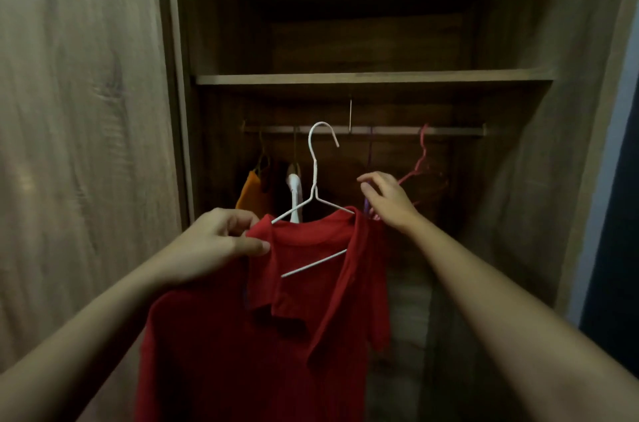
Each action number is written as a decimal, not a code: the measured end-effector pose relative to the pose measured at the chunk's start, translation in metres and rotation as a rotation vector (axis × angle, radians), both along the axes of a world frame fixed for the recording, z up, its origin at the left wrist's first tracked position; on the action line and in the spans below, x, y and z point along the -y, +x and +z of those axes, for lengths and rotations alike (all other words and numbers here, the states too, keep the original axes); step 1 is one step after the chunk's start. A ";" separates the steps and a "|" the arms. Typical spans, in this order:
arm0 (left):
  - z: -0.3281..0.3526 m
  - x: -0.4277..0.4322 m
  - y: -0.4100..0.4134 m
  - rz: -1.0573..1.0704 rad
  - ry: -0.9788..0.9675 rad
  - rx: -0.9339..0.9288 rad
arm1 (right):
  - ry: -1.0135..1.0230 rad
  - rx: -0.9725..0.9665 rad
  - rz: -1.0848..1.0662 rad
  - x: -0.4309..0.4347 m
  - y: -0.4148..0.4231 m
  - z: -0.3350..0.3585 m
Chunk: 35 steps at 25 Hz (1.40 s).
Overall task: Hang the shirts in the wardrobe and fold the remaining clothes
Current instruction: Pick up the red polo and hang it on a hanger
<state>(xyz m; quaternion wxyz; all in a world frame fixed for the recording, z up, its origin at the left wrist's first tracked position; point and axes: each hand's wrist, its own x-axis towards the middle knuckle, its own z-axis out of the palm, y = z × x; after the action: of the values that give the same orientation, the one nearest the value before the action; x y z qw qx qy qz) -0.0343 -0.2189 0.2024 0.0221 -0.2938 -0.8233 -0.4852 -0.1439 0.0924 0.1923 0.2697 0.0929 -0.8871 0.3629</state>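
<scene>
A red shirt (242, 335) hangs on a white wire hanger (315, 193) in front of the open wardrobe. My left hand (221, 241) pinches the shirt's left shoulder at the collar. The hanger's hook points up, just below and in front of the wardrobe rail (363, 130), and is not on it. My right hand (387, 200) reaches further in at the shirt's right shoulder, its fingers among empty pink and purple hangers (420, 165) on the rail. Whether it grips one I cannot tell.
An orange garment (250, 193) and a white garment (294, 193) hang at the rail's left end. A wooden shelf (373, 78) spans the wardrobe above the rail. The wardrobe door (79, 145) stands open on the left.
</scene>
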 end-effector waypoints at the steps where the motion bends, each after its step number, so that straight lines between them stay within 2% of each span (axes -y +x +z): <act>1: 0.000 0.000 0.000 0.015 -0.006 -0.004 | 0.089 0.034 -0.079 0.002 -0.011 0.000; 5: 0.002 0.002 -0.007 0.086 -0.022 -0.016 | 0.353 0.207 -0.241 0.016 -0.049 0.000; 11: 0.001 0.004 -0.021 0.190 -0.084 -0.039 | 0.451 0.175 -0.430 0.035 -0.072 -0.002; 15: 0.000 -0.011 -0.034 0.254 -0.093 -0.030 | 0.421 0.163 -0.479 0.044 -0.079 -0.003; 18: 0.002 -0.029 -0.047 0.269 -0.126 -0.003 | 0.289 0.158 -0.531 0.047 -0.073 -0.006; 21: 0.003 -0.039 -0.047 0.217 -0.341 -0.073 | 0.116 0.181 -0.529 0.028 -0.067 -0.008; 26: 0.001 -0.040 -0.043 0.249 -0.433 -0.098 | 0.151 0.157 -0.541 -0.007 -0.053 -0.012; 28: -0.002 -0.047 -0.048 0.290 -0.409 -0.097 | 0.200 0.112 -0.555 -0.011 -0.049 -0.014; 31: 0.000 -0.068 -0.062 0.362 -0.270 -0.095 | 0.286 0.020 -0.588 -0.005 -0.041 -0.014; 35: 0.013 -0.114 -0.098 0.478 -0.132 -0.076 | 0.303 -0.099 -0.592 -0.001 -0.024 -0.013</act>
<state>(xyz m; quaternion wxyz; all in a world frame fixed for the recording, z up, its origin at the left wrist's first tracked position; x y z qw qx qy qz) -0.1321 -0.1053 0.2156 0.1480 -0.1097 -0.8979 -0.3999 -0.1676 0.0932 0.1789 0.3894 -0.1121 -0.9052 0.1279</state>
